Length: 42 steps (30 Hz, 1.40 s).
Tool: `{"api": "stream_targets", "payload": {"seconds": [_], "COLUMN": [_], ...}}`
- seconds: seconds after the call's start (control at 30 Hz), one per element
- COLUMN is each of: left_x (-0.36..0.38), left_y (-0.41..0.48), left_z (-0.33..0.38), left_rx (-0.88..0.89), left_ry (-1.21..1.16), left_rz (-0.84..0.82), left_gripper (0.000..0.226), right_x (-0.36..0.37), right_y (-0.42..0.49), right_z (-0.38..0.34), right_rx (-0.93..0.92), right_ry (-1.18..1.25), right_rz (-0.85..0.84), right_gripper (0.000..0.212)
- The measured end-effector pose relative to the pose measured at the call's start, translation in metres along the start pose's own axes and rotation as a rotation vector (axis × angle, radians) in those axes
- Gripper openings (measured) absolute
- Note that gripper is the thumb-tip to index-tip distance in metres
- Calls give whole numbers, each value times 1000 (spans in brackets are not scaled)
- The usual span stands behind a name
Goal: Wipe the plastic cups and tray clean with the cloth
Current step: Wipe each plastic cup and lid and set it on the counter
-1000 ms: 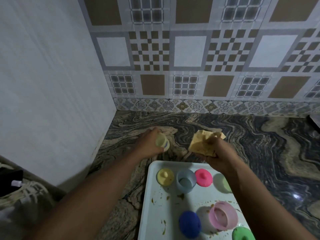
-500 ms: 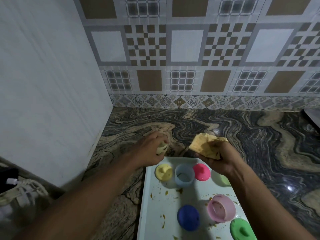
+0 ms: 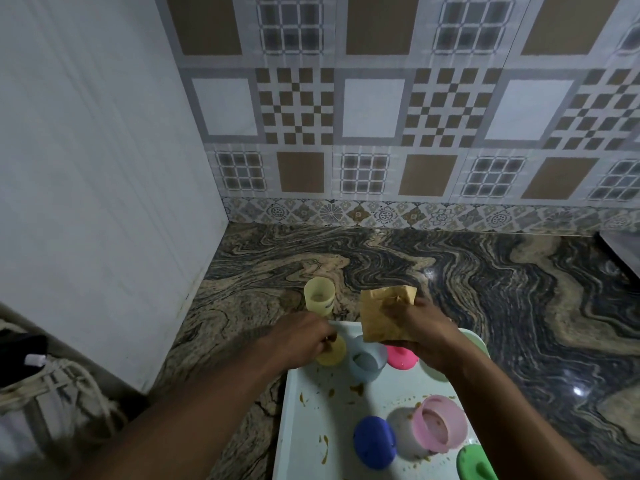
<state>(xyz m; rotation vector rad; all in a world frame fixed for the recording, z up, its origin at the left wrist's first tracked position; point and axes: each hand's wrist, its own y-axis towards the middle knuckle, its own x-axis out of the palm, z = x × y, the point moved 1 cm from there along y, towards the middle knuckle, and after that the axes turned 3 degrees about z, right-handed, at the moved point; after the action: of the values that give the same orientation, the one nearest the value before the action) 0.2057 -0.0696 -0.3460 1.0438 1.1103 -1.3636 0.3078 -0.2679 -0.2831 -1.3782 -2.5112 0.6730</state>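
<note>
Head view: left hand (image 3: 304, 337) grips yellow cup (image 3: 335, 353) at tray (image 3: 289, 410) corner (wall (image 3: 104, 168) near), right hand (image 3: 427, 336) holds cloth (image 3: 382, 315)

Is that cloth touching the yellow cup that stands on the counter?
Apart. The head view shows a strip of marbled counter between the cloth, which the right hand grips, and the upright yellow cup.

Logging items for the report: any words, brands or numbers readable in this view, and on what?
No text can be read.
Pale yellow cup on the counter: a dark mark near its base, too blurred to read.
White tag on the dark object at far left: too small to read.
</note>
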Motion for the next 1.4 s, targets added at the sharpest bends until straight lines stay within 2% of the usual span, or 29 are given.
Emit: {"api": "stream_targets", "payload": {"seconds": [0.1,0.2,0.27,0.33,0.4,0.47,0.57,0.63,0.67,0.73,0.8,0.87,0.9,0.93,0.97,1.07,1.13,1.2,1.3,1.33,1.4], "left_x": [-8,-24,-36,-45,-51,-52,-49,-50,-52,-54,-56,-55,-54,-53,-52,-50,-49,-51,-66,-73,-79], "left_y": [2,2,1,-2,-7,-11,-17,-19,-19,-17,-14,-10,-8,-6,-6,-8,-10,-12,-7,-3,7], "left_z": [-3,-4,-6,-8,-9,-10,-12,-14,-14,-10,-1,9,14,17,20,22,22,21,16,12,4], "left_rx": [76,124,133,161,173,179,157,91,59,23,18,20,19,14,6,-9,-1,2,-121,-194,-289], "left_ry": [-94,-131,-161,-165,-146,-115,-67,-93,-102,-106,-125,-152,-164,-170,-175,-158,-163,-219,-400,-537,-800], "left_rz": [140,318,433,501,525,544,589,619,636,678,719,743,753,760,762,767,750,731,700,621,341], "left_gripper": [21,25,28,27,26,26,18,13,13,15,17,17,16,15,14,12,13,16,14,13,14], "right_x": [8,20,29,35,37,36,29,19,15,14,22,35,40,46,50,54,52,47,35,31,24], "right_y": [1,2,1,1,3,3,-7,-9,-9,-8,-3,-1,-1,0,0,3,7,8,10,11,13], "right_z": [-2,0,7,15,22,28,28,32,31,23,15,8,6,4,4,7,9,8,5,3,-2], "right_rx": [-217,-539,-741,-846,-929,-1023,-1120,-1071,-988,-682,-277,-6,46,69,56,-127,-253,-300,-327,-334,-337], "right_ry": [-196,-568,-744,-793,-853,-941,-1014,-865,-669,-164,277,565,665,715,695,389,217,114,31,-28,-121], "right_rz": [36,87,85,95,109,39,-91,-28,55,160,41,-136,-156,-134,-89,16,22,26,-49,-88,-170], "right_gripper": [21,17,36,55,62,61,47,43,43,37,22,54,63,62,55,30,22,17,9,10,9]}}
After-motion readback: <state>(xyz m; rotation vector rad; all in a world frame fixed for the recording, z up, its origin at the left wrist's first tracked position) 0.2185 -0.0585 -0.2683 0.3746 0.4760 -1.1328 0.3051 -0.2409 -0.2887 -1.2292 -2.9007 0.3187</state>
